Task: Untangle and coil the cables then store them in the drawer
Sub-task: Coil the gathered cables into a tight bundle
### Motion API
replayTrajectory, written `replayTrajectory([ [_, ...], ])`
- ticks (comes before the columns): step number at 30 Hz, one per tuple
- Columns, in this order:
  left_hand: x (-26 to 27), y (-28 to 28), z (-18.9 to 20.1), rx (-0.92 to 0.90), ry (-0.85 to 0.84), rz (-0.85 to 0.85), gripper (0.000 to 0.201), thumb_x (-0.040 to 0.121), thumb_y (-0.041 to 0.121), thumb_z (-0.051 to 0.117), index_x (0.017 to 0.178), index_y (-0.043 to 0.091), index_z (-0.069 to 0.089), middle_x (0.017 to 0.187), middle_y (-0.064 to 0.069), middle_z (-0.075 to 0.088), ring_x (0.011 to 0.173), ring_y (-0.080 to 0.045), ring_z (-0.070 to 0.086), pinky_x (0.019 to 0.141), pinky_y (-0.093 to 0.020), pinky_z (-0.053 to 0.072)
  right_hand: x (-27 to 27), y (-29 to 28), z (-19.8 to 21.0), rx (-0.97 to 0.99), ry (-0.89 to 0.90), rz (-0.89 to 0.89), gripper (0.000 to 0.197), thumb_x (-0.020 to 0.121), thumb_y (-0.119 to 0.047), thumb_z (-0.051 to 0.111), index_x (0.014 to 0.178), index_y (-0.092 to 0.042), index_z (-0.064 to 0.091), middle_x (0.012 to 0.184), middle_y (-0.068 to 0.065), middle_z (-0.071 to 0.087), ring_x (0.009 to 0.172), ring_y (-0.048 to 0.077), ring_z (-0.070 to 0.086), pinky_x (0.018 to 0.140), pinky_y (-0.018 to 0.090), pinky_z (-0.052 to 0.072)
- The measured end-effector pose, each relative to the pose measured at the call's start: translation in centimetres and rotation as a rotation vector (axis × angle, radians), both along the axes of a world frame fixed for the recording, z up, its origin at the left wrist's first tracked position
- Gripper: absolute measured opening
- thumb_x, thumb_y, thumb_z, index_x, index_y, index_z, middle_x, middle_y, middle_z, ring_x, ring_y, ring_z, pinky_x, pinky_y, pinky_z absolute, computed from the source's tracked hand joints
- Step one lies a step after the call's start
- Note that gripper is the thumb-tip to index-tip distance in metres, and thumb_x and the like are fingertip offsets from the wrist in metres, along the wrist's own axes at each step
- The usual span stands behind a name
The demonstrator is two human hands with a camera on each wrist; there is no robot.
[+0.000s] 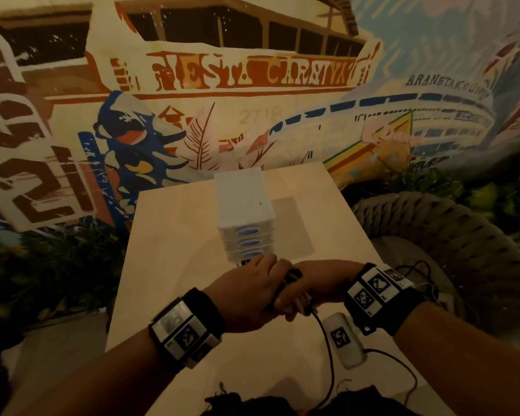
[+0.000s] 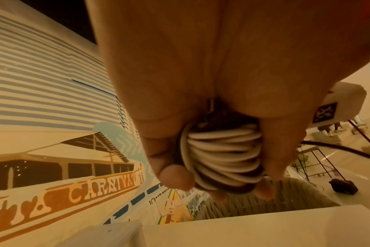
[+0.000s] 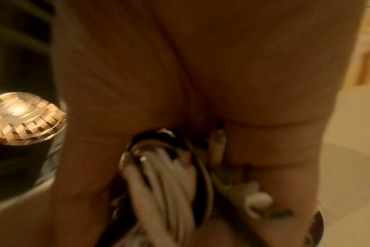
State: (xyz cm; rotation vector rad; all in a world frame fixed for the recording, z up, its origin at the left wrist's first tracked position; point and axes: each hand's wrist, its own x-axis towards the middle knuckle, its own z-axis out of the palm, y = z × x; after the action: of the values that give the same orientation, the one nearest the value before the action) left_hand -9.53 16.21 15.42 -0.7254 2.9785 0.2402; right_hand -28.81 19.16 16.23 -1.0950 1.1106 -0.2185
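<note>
While both my left hand (image 1: 249, 291) and right hand (image 1: 315, 283) grip one coiled cable bundle (image 2: 220, 157), one four-drawer unit (image 1: 245, 214) stands on the bench (image 1: 168, 265).

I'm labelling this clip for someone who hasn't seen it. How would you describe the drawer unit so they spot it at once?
Find the pale table in front of the painted mural. The drawer unit stands near its middle, just beyond the left hand and right hand gripping the coiled cables. It is the only tall white box there, with blue oval handles stacked down its front.
</note>
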Motion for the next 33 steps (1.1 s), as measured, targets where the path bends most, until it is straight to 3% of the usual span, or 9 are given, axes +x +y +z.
replayTrajectory([
  [3,-0.3,0.1,0.0,-0.038,-0.011,0.044,0.056,0.098,0.054,0.045,0.139,0.016,0.040,0.123,-0.006,0.052,0.105,-0.025,0.055,0.084,-0.036,0.054,0.8,0.0,0.1,-0.193,0.186,0.013,0.023,0.086,-0.015,0.076,0.103,0.001,0.072,0.082,0.006,0.072,0.068,0.009,0.068,0.065,0.026,0.055],
  [6,-0.4,0.4,-0.1,-0.048,0.001,0.062,0.054,0.097,0.054,0.050,0.134,0.016,0.043,0.121,-0.005,0.054,0.102,-0.023,0.056,0.076,-0.029,0.049,1.1,0.1,0.4,-0.294,0.325,0.123,0.015,0.084,-0.023,0.078,0.090,-0.010,0.077,0.080,0.001,0.075,0.064,0.007,0.066,0.071,0.030,0.059],
  [9,-0.4,0.9,0.0,-0.004,0.022,0.075,0.056,0.094,0.049,0.056,0.138,0.016,0.042,0.128,-0.003,0.052,0.107,-0.020,0.054,0.074,-0.022,0.037,0.8,0.5,1.1,-0.323,0.336,0.210,0.013,0.088,-0.021,0.073,0.075,-0.024,0.072,0.067,-0.011,0.071,0.057,-0.002,0.064,0.060,0.016,0.052],
  [14,-0.2,0.3,0.4,-0.044,0.176,0.078,0.065,0.077,0.043,0.075,0.134,0.023,0.049,0.122,0.000,0.057,0.096,-0.020,0.062,0.070,-0.026,0.052,-0.6,0.3,1.5,-0.464,0.336,0.170,0.013,0.092,-0.021,0.070,0.085,-0.032,0.068,0.075,-0.008,0.070,0.060,-0.002,0.065,0.065,0.018,0.054],
  [19,-0.1,0.7,0.7,-0.079,0.296,0.087,0.063,0.079,0.051,0.071,0.133,0.026,0.050,0.121,0.004,0.062,0.092,-0.019,0.069,0.065,-0.027,0.057,-1.2,0.1,1.3,-0.504,0.331,0.159,0.010,0.090,-0.020,0.072,0.098,-0.026,0.069,0.080,-0.007,0.071,0.067,0.005,0.068,0.067,0.019,0.053],
  [24,0.7,0.3,1.8,0.148,0.517,0.223,0.094,0.064,0.069,0.080,0.138,0.043,0.028,0.137,0.005,0.057,0.104,-0.015,0.069,0.078,-0.034,0.061,-1.9,0.4,1.4,-0.436,0.116,0.021,0.027,0.091,-0.031,0.074,0.109,-0.011,0.071,0.093,0.011,0.076,0.078,0.022,0.069,0.080,0.041,0.059],
  [27,1.2,-1.0,2.2,0.204,0.675,0.215,0.109,0.059,0.057,0.093,0.141,0.052,0.022,0.142,0.005,0.053,0.119,-0.011,0.063,0.094,-0.032,0.057,-2.0,0.7,1.4,-0.399,-0.133,-0.132,0.028,0.091,-0.029,0.073,0.112,-0.011,0.070,0.091,0.014,0.071,0.083,0.030,0.062,0.079,0.046,0.051],
  [30,1.7,-1.9,2.5,0.420,0.757,0.252,0.114,0.058,0.050,0.096,0.148,0.034,0.029,0.139,0.021,0.054,0.123,-0.002,0.058,0.100,-0.029,0.054,-1.8,0.6,1.7,-0.355,-0.363,-0.296,0.043,0.084,-0.029,0.078,0.122,-0.010,0.066,0.099,0.014,0.068,0.090,0.031,0.061,0.085,0.049,0.047],
  [33,1.4,-1.7,3.1,0.610,0.791,0.210,0.097,0.058,0.064,0.088,0.142,0.039,0.046,0.137,0.021,0.057,0.126,-0.004,0.058,0.102,-0.029,0.052,-0.9,0.5,2.6,-0.391,-0.451,-0.273,0.052,0.080,-0.038,0.082,0.122,-0.013,0.066,0.102,0.013,0.070,0.091,0.030,0.066,0.087,0.048,0.050],
])
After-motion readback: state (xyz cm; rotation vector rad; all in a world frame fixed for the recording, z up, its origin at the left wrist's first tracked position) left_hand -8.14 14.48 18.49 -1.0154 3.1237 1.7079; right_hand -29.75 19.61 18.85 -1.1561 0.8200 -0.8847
